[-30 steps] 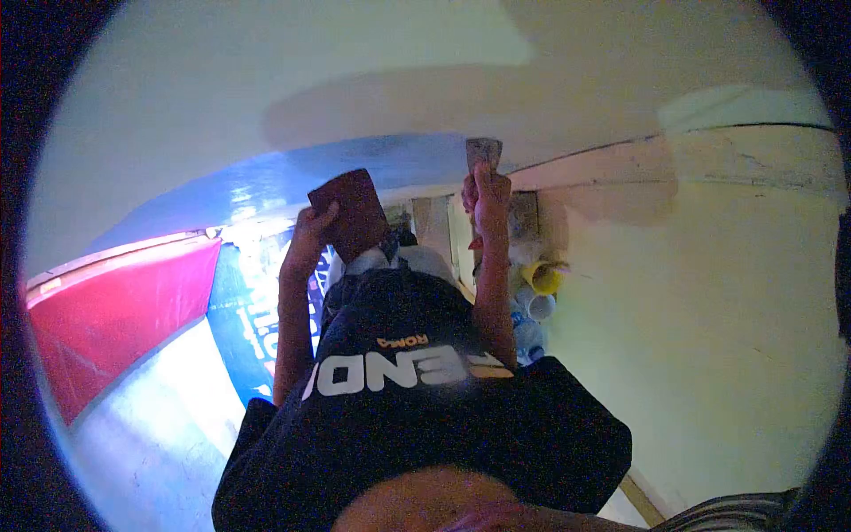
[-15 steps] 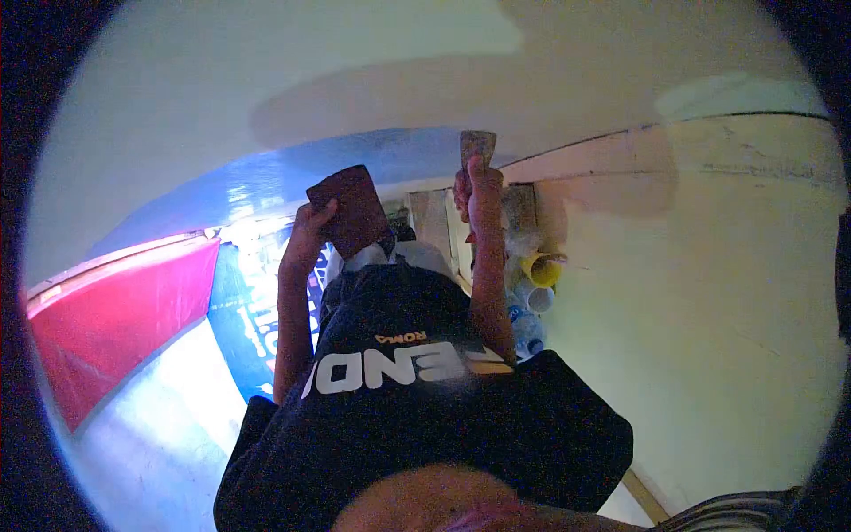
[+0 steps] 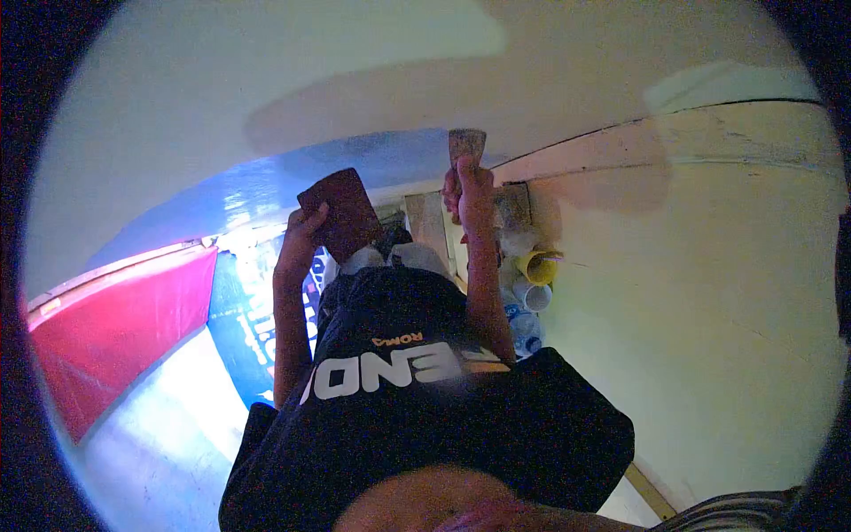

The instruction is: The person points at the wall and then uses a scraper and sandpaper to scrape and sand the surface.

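My left hand [image 3: 301, 241] is closed on the edge of a dark reddish-brown rectangular plate [image 3: 350, 213], thumb on top. The plate is flat, and its exact kind is hard to make out in the dim light. My right hand [image 3: 472, 197] grips the handle of a putty knife [image 3: 466, 143], its wide, stained blade pointing up at the pale wall [image 3: 355, 53]. The blade is close to the wall; whether it touches cannot be seen. Most of the handle is hidden by my fingers.
Beside my right forearm stand a yellow container [image 3: 538, 266], a white cup [image 3: 534, 295] and a clear plastic bottle [image 3: 523, 330]. A pale panel [image 3: 691, 293] rises at right. A red panel [image 3: 124, 328] and a printed banner [image 3: 244, 310] are at left.
My right hand and the putty knife appear slightly farther left, and so does the plate in my left hand. The whole view has shifted a little too. Both grips stay the same.
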The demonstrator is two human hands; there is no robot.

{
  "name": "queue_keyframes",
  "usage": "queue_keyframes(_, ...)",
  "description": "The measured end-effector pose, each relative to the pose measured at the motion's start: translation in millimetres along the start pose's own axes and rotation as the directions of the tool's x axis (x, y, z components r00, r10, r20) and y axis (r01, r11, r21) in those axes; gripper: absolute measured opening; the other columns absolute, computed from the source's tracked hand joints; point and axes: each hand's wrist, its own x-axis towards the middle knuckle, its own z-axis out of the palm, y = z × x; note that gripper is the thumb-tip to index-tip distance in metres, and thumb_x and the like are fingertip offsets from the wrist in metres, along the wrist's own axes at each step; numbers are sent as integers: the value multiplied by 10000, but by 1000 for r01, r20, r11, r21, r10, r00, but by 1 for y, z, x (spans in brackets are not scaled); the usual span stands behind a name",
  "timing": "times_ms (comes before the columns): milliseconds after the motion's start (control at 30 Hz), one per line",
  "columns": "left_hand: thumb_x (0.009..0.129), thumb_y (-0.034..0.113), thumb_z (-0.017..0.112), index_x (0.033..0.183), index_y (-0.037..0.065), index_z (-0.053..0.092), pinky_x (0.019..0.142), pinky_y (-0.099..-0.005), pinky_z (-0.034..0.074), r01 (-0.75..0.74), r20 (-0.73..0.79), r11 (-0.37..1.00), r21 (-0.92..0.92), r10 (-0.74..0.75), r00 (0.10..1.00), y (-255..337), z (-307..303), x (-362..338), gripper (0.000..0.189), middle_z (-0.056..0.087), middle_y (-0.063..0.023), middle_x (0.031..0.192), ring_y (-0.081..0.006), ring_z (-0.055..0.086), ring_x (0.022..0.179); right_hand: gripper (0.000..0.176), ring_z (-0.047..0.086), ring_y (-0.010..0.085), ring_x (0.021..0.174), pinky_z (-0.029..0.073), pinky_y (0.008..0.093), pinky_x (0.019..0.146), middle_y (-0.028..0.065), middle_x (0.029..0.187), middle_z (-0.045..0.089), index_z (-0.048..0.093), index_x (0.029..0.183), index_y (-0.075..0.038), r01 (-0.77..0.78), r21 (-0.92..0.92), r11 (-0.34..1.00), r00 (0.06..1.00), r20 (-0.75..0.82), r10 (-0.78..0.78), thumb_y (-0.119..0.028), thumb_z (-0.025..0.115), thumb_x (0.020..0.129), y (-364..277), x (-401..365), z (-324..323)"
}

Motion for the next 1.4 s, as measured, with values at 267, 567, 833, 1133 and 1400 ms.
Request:
queue_keyframes(267, 894, 315, 590, 1138, -17, 559, 840, -334, 465, 16, -7, 1000, 19, -15, 1000, 2, 0, 0, 413, 633, -88, 1032, -190, 606, 929, 578, 362, 103, 335, 270, 263, 330, -2, 430, 390, 433, 546, -104, 16, -65, 998, 1000, 27, -14, -570, 488, 883, -21, 3, 2)
queue_keyframes(567, 893, 301, 585, 1152, -18, 556, 860, -361, 464, 7, -50, 998, -63, -10, 999, -13, 0, 11, 412, 628, -101, 1064, -204, 599, 965, 547, 336, 101, 333, 260, 267, 328, -12, 448, 368, 414, 565, -121, -78, -56, 995, 996, -44, 76, -554, 490, 890, 15, 12, -2)
queue_keyframes(833, 883, 294, 594, 1139, -30, 557, 870, -358, 458, -30, -51, 997, -68, 27, 998, -18, -4, 11, 414, 629, -106, 1048, -208, 594, 967, 557, 344, 99, 328, 251, 262, 318, -20, 423, 351, 407, 537, -129, -7, -35, 999, 1000, -31, 6, -555, 508, 880, -4, -4, 1)
queue_keyframes(1133, 889, 314, 594, 1140, -8, 559, 854, -347, 462, 50, -23, 998, 50, -49, 999, 3, 7, -8, 410, 620, -75, 1051, -188, 584, 946, 543, 333, 90, 335, 236, 269, 319, -23, 442, 367, 402, 551, -134, -18, -137, 990, 998, -69, 9, -540, 477, 905, 15, -1, 9)
queue_keyframes(1400, 889, 324, 595, 1157, -19, 545, 859, -353, 461, 21, 18, 1000, -11, -21, 1000, -5, 3, -5, 437, 617, -87, 1052, -189, 586, 947, 507, 348, 92, 338, 228, 261, 315, -17, 456, 385, 427, 585, -128, -1, -97, 995, 1000, -17, -1, -520, 508, 896, -7, -8, 6)
